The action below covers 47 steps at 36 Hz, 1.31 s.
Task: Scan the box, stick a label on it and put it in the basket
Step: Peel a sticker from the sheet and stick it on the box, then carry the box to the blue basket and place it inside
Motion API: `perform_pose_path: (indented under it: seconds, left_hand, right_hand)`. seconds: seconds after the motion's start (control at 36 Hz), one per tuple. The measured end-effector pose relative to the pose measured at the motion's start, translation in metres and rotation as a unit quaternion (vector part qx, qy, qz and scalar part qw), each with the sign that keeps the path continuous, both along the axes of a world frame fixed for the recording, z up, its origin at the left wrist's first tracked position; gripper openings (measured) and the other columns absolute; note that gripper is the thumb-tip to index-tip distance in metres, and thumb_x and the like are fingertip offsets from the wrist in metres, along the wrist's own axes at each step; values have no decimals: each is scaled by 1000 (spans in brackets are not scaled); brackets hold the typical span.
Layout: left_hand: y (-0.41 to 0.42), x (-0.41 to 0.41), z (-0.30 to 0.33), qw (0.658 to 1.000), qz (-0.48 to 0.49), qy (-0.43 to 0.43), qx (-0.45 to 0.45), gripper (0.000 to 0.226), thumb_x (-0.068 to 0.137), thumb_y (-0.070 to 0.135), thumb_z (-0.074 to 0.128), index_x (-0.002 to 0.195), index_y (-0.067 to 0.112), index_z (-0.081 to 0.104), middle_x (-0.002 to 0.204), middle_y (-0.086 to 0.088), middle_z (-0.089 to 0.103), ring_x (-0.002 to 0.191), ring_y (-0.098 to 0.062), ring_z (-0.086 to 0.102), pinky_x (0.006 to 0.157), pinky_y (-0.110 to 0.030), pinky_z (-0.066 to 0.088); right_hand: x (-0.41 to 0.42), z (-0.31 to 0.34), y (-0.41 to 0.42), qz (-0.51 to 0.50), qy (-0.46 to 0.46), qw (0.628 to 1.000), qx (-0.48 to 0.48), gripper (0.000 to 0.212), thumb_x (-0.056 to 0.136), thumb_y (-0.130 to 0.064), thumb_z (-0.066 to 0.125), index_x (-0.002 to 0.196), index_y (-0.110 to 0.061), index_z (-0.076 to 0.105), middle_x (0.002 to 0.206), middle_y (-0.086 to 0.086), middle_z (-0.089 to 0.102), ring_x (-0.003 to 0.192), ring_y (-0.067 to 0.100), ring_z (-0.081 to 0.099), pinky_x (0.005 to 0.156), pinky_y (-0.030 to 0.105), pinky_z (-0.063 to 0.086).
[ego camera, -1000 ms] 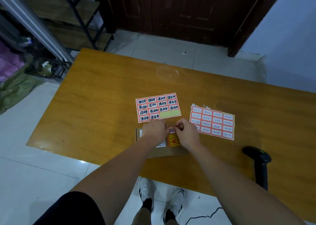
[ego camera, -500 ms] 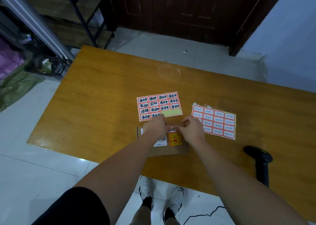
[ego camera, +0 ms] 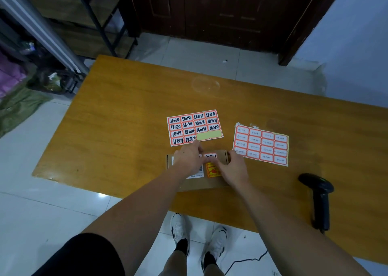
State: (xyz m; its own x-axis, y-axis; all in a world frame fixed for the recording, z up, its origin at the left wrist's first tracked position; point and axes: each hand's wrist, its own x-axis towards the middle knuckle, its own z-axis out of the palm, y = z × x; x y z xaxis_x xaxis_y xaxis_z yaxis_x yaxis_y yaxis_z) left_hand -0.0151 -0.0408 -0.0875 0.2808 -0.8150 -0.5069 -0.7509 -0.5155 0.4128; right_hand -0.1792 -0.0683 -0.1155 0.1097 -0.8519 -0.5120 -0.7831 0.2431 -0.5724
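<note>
Table (ego camera: pixel 126 112) — box (ego camera: pixel 201 184) under 2 hands

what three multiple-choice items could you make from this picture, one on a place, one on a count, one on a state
1. Where is the scanner?
A. on the table, right of the box
B. on the floor
C. on top of the box

2. How many sticker sheets lie on the table?
A. one
B. two
C. four

3. What state is the red-bordered label in?
A. lying flat on top of the box
B. on its sheet, unpeeled
C. stuck to the scanner

Answers:
1 A: it lies beyond the right hand, off the box.
2 B: the left sheet and the right sheet.
3 A: it lies on the box top between the left hand and the right.
</note>
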Motion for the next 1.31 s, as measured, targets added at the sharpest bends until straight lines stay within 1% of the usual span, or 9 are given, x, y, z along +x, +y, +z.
perform_pose_path:
  seconds: [0.25,0.42,0.56,0.75,0.86,1.0,1.11,1.19,1.31]
  left_hand:
    - [8,-4,-7,997,-4,-25,-66,26,95,42,67,116,29,59,110,4,70,105,-20,61,82,-35,34]
    - [8,-11,-7,995,48,-25,-83,20,95,50,61,103,32,59,98,8,71,96,-17,62,80,-36,33]
    - [9,-10,-7,994,64,-11,-86,7,101,37,57,97,33,61,94,7,70,98,-20,63,85,-39,38]
    - [28,14,4,973,158,82,-150,47,99,13,58,144,25,51,115,-8,63,96,-24,65,86,-47,57]
    - [54,40,2,930,299,55,-208,41,94,16,64,134,15,56,119,-3,54,111,-25,57,96,-48,50]
    - [87,55,-21,890,417,154,-102,53,95,44,58,135,10,58,126,-5,56,119,-32,57,103,-53,49]
    - [102,52,-36,919,346,177,-61,57,100,56,46,139,17,60,130,-13,59,122,-34,58,105,-55,48]
    - [104,49,-37,950,286,114,-49,61,100,57,46,149,21,49,133,-14,51,127,-35,50,109,-54,43]
    - [96,43,-28,936,302,162,-84,62,101,49,53,154,21,40,135,-12,46,125,-30,50,104,-44,46]
  right_hand:
    - [2,-1,1,-45,-25,999,-6,54,98,-58,54,130,-15,61,125,9,62,114,23,59,89,36,50]
    - [9,0,3,-50,0,999,-5,75,87,-69,61,138,-15,55,134,11,57,125,30,56,99,50,54]
    - [12,-2,5,-65,3,998,-10,58,97,-63,51,130,-15,60,128,11,59,119,31,58,97,50,53]
    - [-2,8,5,-28,-17,999,1,46,108,-42,42,127,-10,68,126,16,69,117,35,61,88,38,44]
    - [-18,15,6,9,-29,999,39,49,108,-47,39,126,-12,68,126,13,70,116,31,61,87,36,42]
    - [-21,20,13,25,-48,997,61,50,108,-46,41,139,-12,62,140,12,64,129,31,56,98,35,42]
    - [-11,20,23,19,-41,996,77,59,107,-47,41,155,-13,42,159,11,45,145,31,41,116,45,34]
    - [-7,19,29,18,-50,995,85,50,108,-44,42,146,-13,54,147,16,52,133,32,51,108,44,42]
    - [-12,24,39,-23,-101,991,83,39,108,-35,47,142,-20,59,138,16,59,126,32,56,108,49,47]
